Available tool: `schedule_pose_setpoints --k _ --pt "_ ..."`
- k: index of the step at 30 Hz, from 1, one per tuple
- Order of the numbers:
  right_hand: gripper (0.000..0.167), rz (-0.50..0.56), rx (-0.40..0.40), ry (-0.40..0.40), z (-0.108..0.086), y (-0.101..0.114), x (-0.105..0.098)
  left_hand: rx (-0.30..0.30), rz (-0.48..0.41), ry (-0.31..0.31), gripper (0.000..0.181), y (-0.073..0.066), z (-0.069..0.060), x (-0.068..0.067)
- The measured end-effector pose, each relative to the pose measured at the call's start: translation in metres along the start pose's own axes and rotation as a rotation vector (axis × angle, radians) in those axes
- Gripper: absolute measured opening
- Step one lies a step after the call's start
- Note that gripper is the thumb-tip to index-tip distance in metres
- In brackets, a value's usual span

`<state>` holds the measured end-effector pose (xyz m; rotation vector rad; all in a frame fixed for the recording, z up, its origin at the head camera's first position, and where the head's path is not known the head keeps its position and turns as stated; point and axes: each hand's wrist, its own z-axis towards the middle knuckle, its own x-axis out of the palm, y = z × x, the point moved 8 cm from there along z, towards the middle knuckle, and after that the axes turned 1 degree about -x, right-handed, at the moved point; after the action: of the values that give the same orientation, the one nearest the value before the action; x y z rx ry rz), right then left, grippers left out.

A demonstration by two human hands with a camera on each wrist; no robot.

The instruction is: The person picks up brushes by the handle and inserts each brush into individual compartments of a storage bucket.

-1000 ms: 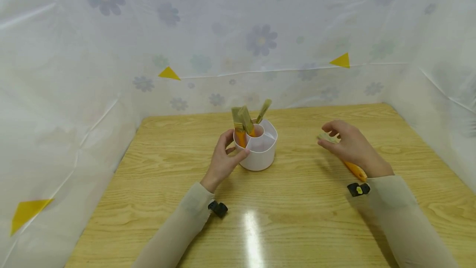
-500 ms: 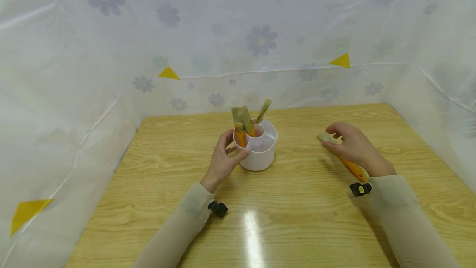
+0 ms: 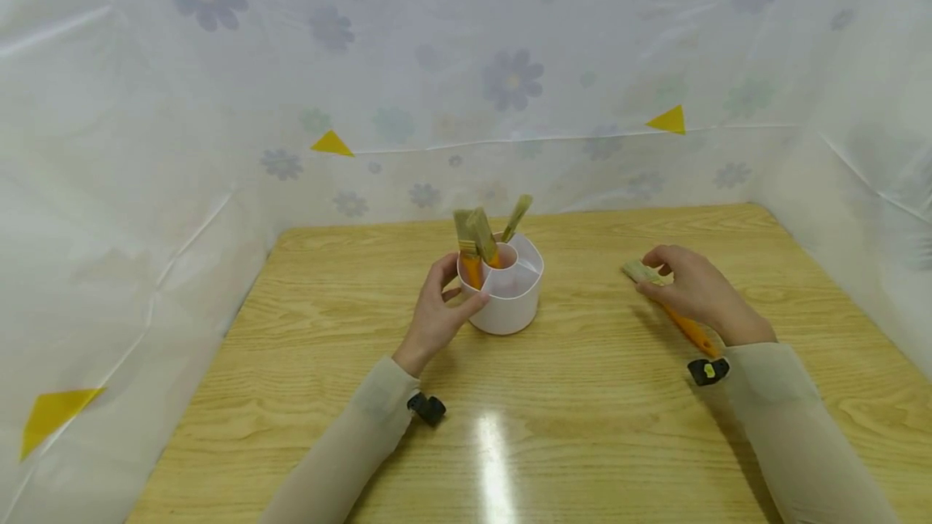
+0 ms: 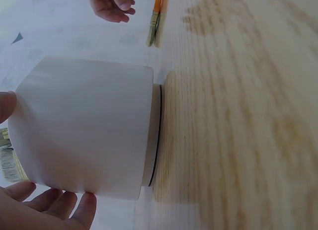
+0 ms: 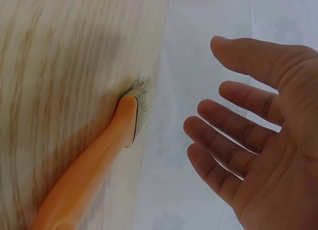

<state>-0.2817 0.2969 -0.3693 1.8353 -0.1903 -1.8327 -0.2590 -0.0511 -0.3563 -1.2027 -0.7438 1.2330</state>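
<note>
My left hand [image 3: 433,318] holds the side of a white round organizer [image 3: 508,315] standing on the table, with the thumb at its front rim. In the left wrist view, fingertips press against the smooth wall of this organizer [image 4: 89,130]. Inside its compartments stand three paintbrushes, bristles up: two at the left and centre, plus another brush [image 3: 517,217] leaning at the back right. Over on the right, a paintbrush with an orange handle [image 3: 688,330] lies on the wood. Above it hovers my right hand [image 3: 695,289], fingers loosely bent, apart from the brush [image 5: 89,170] in the right wrist view.
The wood-grain table [image 3: 349,427] has a bright light reflection near its front. Pale plastic sheeting with a flower print [image 3: 512,79] encloses the back and sides. Yellow triangles [image 3: 666,120] are stuck on it. Each wrist wears a small black camera [image 3: 427,408].
My right hand has shifted slightly to the right and toward me over the lying paintbrush, uncovering more of its bristles. The left hand and the organizer have stayed put.
</note>
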Motion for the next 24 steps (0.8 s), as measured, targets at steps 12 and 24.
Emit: schedule_pose_setpoints --k 12,24 --pt "0.047 -0.017 0.023 0.052 0.001 -0.009 0.004 -0.003 -0.004 -0.002 0.068 0.000 0.000 0.000" --pt "0.051 -0.022 0.066 0.114 -0.003 -0.019 0.012 -0.001 0.001 0.000 0.068 -0.001 0.000 0.000"
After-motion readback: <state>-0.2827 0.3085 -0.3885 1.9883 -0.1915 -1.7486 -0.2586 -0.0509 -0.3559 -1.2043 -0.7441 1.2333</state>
